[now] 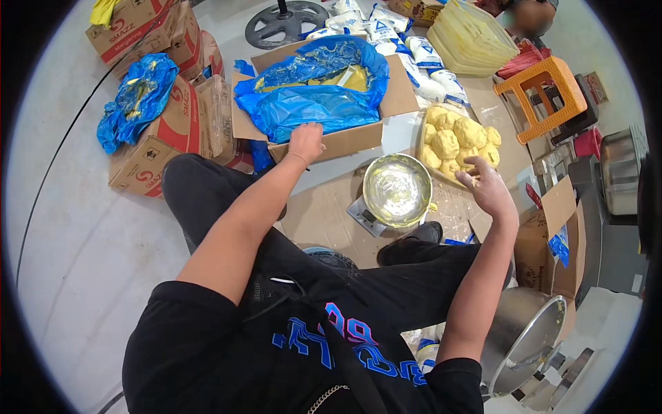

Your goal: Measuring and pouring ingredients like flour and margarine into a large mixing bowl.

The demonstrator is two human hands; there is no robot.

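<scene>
My left hand (307, 143) rests at the near edge of a cardboard box (339, 141), against its blue plastic liner (320, 108). Its fingers are curled, but whether they grip the liner cannot be made out. Inside the liner is yellow margarine (354, 80) with a pale flat tool (346, 76) stuck in it. My right hand (490, 187), fingers spread, hovers at the near right side of a tray (433, 172) heaped with yellow rounded lumps (468, 133). Between both hands a metal bowl (397, 189), smeared yellow inside, sits on a digital scale (365, 216).
Margarine cartons (173, 137) stand at left, one topped by a crumpled blue liner (138, 98). White-and-blue packets (382, 31) lie behind the tray. Stacked pale yellow trays (468, 39), an orange stool (548, 98) and a large steel pot (527, 336) flank the right. Another person (532, 18) is at top right.
</scene>
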